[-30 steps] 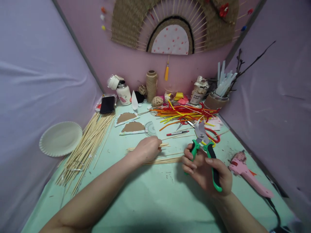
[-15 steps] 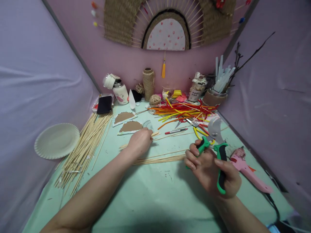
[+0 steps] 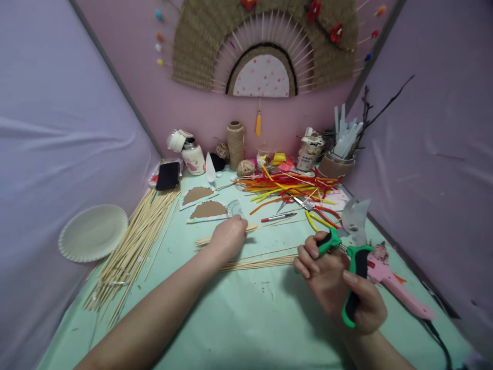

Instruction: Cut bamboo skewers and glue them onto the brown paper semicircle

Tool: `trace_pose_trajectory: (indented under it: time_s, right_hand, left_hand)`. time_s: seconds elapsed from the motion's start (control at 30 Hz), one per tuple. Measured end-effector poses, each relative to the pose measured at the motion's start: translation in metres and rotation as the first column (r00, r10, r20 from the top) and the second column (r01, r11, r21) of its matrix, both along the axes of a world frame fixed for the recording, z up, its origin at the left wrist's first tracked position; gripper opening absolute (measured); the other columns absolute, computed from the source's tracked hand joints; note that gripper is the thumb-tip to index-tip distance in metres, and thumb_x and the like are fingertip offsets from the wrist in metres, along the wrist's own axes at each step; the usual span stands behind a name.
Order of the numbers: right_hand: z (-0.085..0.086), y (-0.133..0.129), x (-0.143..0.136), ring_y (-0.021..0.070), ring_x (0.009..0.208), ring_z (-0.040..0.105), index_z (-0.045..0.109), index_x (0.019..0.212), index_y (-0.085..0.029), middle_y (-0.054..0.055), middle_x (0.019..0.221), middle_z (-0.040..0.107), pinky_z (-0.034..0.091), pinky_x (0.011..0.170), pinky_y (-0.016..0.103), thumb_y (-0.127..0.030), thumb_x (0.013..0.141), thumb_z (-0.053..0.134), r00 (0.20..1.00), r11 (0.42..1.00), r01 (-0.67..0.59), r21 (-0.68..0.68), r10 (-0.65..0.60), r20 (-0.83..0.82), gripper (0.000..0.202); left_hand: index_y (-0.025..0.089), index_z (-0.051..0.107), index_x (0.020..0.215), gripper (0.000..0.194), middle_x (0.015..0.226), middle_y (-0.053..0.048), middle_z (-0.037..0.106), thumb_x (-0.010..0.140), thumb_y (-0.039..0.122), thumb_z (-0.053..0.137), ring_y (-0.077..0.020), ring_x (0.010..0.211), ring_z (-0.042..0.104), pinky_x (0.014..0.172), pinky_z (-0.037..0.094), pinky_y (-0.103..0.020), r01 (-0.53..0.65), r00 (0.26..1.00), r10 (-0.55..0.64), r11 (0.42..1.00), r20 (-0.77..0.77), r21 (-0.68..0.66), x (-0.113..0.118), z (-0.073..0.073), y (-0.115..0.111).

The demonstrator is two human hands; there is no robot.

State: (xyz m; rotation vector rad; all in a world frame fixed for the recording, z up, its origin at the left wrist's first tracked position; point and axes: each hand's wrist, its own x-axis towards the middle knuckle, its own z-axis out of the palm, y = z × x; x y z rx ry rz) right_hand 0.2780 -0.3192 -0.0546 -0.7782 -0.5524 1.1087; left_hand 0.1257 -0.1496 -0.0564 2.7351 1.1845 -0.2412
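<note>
My left hand (image 3: 230,237) is closed around a small bundle of short sticks (image 3: 202,241), whose ends show on both sides of the fist. My right hand (image 3: 335,275) holds green-and-black handled cutters (image 3: 356,259), their handles spread and metal blades apart, pointing up and away. Between the hands, several long thin sticks (image 3: 262,263) lie across the table. Beyond my left hand are two brown half-round pieces with pale edges (image 3: 209,209) and a clear protractor (image 3: 234,207). A red-and-silver pen (image 3: 278,217) lies to the right of them.
Many long sticks (image 3: 134,246) and a white plate (image 3: 93,233) are at left. Colored stems (image 3: 285,184), scissors (image 3: 321,215) and a pink glue gun (image 3: 400,293) lie at right. A bottle (image 3: 193,156), twine (image 3: 235,146) and jars (image 3: 336,165) stand behind.
The head view has tilted up slightly, so the table things appear lower. Both hands keep their hold; the cutters sit slightly farther right in view, with handles still spread.
</note>
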Motion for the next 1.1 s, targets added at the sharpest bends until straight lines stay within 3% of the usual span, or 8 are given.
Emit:
trace_pose_trajectory:
  time_s: [0.13,0.23,0.37,0.47,0.57,0.77,1.1]
  right_hand:
    - [0.003,-0.001,-0.005,0.0196,0.064,0.033,0.056,0.102,-0.033,0.004,0.082,0.04,0.031,0.061,0.04,-0.051,0.066,0.06,1.0,1.0,0.004,-0.007,-0.004,-0.002,0.04]
    - [0.003,-0.001,-0.006,0.0228,0.068,0.038,0.055,0.108,-0.034,0.006,0.086,0.044,0.033,0.068,0.045,-0.055,0.068,0.056,1.0,1.0,-0.006,-0.019,0.006,0.027,0.046]
    - [-0.001,-0.001,-0.005,0.0206,0.066,0.034,0.054,0.105,-0.034,0.004,0.085,0.039,0.033,0.065,0.041,-0.052,0.066,0.059,0.999,0.999,-0.05,-0.002,0.05,-0.011,0.043]
    - [-0.002,-0.001,-0.005,0.0182,0.065,0.031,0.056,0.102,-0.032,0.003,0.085,0.036,0.031,0.061,0.037,-0.047,0.064,0.062,0.989,0.992,-0.122,0.021,0.124,-0.086,0.042]
    - [-0.001,0.0,-0.006,0.0184,0.067,0.033,0.057,0.104,-0.03,0.004,0.087,0.039,0.031,0.062,0.036,-0.045,0.063,0.063,0.975,0.983,-0.184,0.018,0.185,-0.125,0.043]
    - [-0.004,0.002,-0.01,0.0177,0.067,0.035,0.061,0.106,-0.027,0.004,0.087,0.04,0.033,0.062,0.035,-0.046,0.062,0.064,0.931,0.941,-0.338,-0.016,0.331,-0.151,0.048]
    - [-0.012,0.004,-0.013,0.0162,0.069,0.039,0.063,0.107,-0.024,0.004,0.088,0.047,0.037,0.064,0.033,-0.041,0.061,0.071,0.913,0.929,-0.368,-0.047,0.352,-0.205,0.049]
  left_hand:
    - [0.014,0.065,0.093,0.023,0.099,-0.013,0.068,0.084,0.012,0.044,-0.0244,0.094,0.065,0.075,0.046,-0.03,0.018,1.0,-0.018,1.0,-0.008,0.005,0.004,-0.005,-0.003]
    - [0.014,0.065,0.091,0.021,0.099,-0.014,0.068,0.083,0.012,0.045,-0.0248,0.094,0.065,0.074,0.047,-0.03,0.039,0.999,-0.039,0.999,-0.017,-0.006,0.001,0.002,-0.001]
    - [0.016,0.065,0.087,0.018,0.092,-0.012,0.068,0.082,0.017,0.047,-0.0245,0.086,0.065,0.069,0.045,-0.029,0.069,0.998,-0.069,0.997,-0.005,-0.028,-0.015,0.029,0.006]
    - [0.02,0.065,0.088,0.018,0.087,-0.007,0.069,0.084,0.022,0.047,-0.021,0.084,0.064,0.073,0.044,-0.028,0.086,0.986,-0.075,0.994,0.146,-0.068,-0.029,0.051,0.013]
    - [0.024,0.067,0.096,0.022,0.091,-0.001,0.071,0.083,0.026,0.05,-0.0171,0.085,0.062,0.076,0.044,-0.025,0.062,0.949,0.003,0.979,0.315,-0.196,-0.038,0.063,0.019]
    - [0.021,0.07,0.084,0.028,0.102,-0.001,0.072,0.082,0.041,0.051,-0.0131,0.069,0.058,0.066,0.044,-0.025,-0.07,0.886,0.247,0.908,0.393,-0.414,-0.038,0.057,0.026]
    - [0.017,0.07,0.098,0.039,0.08,-0.001,0.067,0.077,0.048,0.057,-0.0096,0.055,0.043,0.051,0.03,-0.022,-0.035,0.823,0.358,0.807,0.44,-0.59,-0.038,0.044,0.032]
